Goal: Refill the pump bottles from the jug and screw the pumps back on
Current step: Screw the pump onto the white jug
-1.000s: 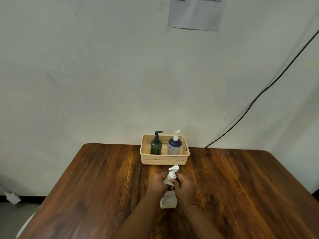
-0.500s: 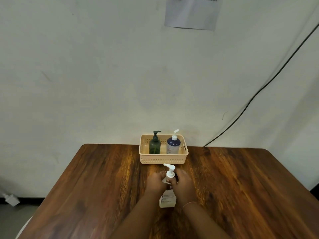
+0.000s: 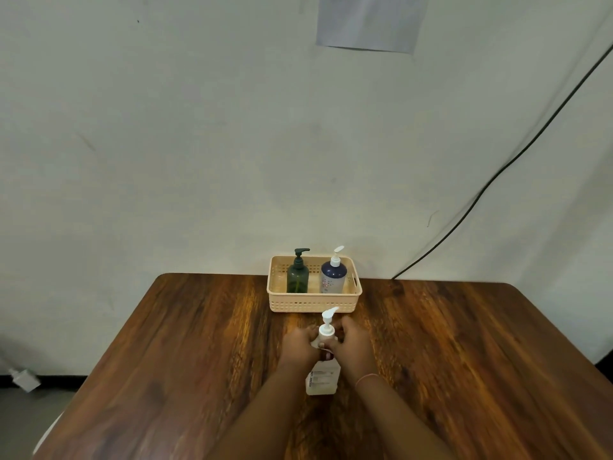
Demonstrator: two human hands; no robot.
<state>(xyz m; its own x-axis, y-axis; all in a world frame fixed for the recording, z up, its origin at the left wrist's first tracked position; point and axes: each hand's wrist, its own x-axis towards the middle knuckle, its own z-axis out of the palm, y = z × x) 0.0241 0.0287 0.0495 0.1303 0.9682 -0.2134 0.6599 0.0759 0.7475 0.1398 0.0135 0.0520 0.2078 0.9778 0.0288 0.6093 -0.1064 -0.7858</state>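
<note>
Broad bare wood across the left of the wooden table, running out to a rounded far-left corner and a left edge that falls away to the floor, where a small white plug adapter lies by the skirting. Equally open tabletop on the right, out to the rounded far-right corner; far edge close against the pale wall. Near the middle, standing upright on the table, a white pump bottle with a printed label, its white pump head rising clear above both hands with the spout angled up to the right. On its left side the left hand, fingers wrapped on the bottle's shoulder; on its right the right hand, fingers closed around the neck just under the pump collar — both clamped on the bottle, a thin band on the right wrist. Beyond the hands, near the far edge, a beige perforated basket holding two upright bottles: a dark green pump bottle in its left half, a navy bottle with a white pump in its right half, apart from each other. High on the wall, a sheet of paper; further right, a black cable running diagonally down to the table's far edge.
</note>
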